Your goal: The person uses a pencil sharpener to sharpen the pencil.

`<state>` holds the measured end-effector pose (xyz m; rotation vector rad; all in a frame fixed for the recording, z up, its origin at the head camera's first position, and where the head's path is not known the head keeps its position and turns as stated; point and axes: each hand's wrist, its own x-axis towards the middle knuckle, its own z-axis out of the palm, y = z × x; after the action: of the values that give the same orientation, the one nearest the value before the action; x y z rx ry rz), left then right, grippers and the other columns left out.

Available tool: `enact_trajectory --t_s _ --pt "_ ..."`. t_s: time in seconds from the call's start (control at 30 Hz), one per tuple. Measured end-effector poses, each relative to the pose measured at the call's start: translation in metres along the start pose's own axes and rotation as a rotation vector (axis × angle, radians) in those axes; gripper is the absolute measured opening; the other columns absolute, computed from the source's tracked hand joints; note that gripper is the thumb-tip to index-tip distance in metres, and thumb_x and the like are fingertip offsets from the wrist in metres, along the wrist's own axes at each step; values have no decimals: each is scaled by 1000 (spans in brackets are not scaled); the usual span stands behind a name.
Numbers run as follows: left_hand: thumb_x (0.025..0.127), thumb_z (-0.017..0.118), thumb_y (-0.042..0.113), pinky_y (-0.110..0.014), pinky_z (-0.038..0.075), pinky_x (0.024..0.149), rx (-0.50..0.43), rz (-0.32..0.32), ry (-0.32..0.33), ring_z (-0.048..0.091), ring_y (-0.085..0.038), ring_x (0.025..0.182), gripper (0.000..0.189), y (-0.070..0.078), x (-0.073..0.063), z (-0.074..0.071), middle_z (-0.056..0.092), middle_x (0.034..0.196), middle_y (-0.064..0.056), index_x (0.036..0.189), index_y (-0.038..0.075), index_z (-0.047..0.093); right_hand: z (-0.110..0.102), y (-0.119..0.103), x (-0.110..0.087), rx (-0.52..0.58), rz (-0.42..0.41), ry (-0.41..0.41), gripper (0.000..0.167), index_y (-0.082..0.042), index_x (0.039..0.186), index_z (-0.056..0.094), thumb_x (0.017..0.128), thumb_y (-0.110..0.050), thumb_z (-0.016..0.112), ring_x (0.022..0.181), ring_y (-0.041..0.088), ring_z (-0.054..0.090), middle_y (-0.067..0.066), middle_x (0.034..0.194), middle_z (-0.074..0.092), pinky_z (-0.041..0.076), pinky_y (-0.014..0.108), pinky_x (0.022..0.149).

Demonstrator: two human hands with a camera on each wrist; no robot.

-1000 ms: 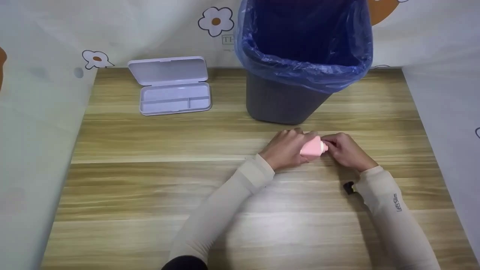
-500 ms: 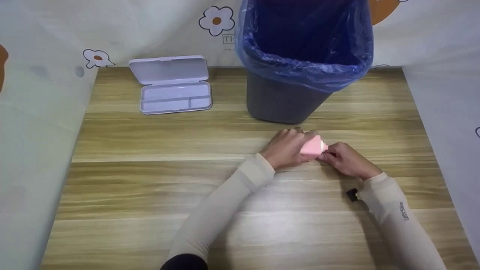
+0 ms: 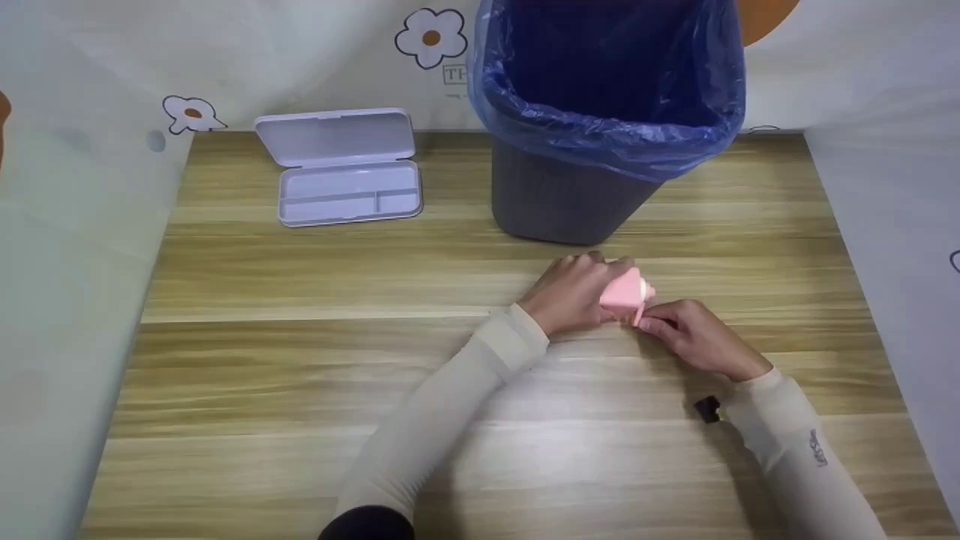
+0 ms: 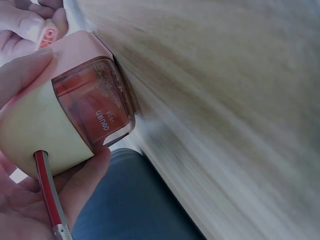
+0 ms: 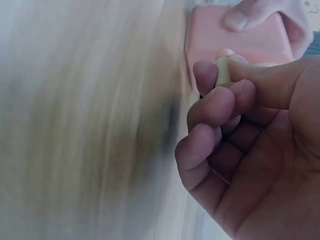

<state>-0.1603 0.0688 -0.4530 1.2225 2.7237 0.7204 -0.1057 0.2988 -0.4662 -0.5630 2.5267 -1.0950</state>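
Observation:
My left hand [image 3: 566, 296] grips a pink and cream crank pencil sharpener [image 3: 621, 292] from its left side, low over the table. In the left wrist view, a red and grey striped pencil [image 4: 49, 190] with a metal band sticks into the hole in the cream face. A see-through shavings drawer [image 4: 92, 100] shows on the pink body. At the other end, the thumb and fingers of my right hand [image 3: 701, 337] pinch the pale knob [image 5: 223, 71] of the crank, whose arm [image 3: 639, 313] points towards me. The pencil's tip is hidden inside the sharpener.
A dark grey bin [image 3: 570, 199] lined with a blue bag [image 3: 607, 139] stands just behind my hands. At the back left lies a pale lilac pencil case [image 3: 349, 199] with its lid raised. Patterned sheeting [image 3: 300, 56] borders the wooden table [image 3: 300, 375].
My right hand has moved towards me with the crank knob, turning the crank arm from behind the sharpener's end to its near side. My left hand and the sharpener stay in place.

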Motion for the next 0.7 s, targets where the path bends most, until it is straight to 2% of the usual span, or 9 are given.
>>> enact_trajectory --t_s 0.13,0.3,0.43,0.53,0.7 --pt "85 77 46 -32 49 64 8 9 12 60 -16 80 60 0 1 0 66 97 -7 134 16 59 -1 -7 -7 30 -17 18 14 -8 91 74 98 -7 61 56 1 38 -11 65 42 36 22 51" --pt "87 75 44 -30 47 62 3 19 21 58 -15 77 57 0 0 0 66 95 -7 133 15 60 -9 -16 -15 58 -11 26 14 -7 93 74 98 -6 61 58 3 42 -5 67 51 38 22 52" --pt "85 77 44 -29 47 62 -8 16 26 58 -14 77 57 0 0 0 66 94 -6 132 16 60 -19 -25 -17 52 -23 59 16 -3 102 76 98 -6 61 64 10 54 6 82 68 45 22 59" --pt "84 78 43 -30 46 63 -17 12 16 58 -15 78 58 -1 0 0 65 94 -6 133 16 60 -26 -29 -15 39 -45 111 17 -1 105 76 97 -4 61 72 16 61 10 94 73 48 20 65" --pt "83 80 41 -32 49 67 10 1 -9 60 -18 78 63 -1 1 -2 67 97 -8 137 17 58 -34 -30 -5 31 -56 188 17 0 104 76 97 -1 60 60 7 51 4 76 66 43 20 55"
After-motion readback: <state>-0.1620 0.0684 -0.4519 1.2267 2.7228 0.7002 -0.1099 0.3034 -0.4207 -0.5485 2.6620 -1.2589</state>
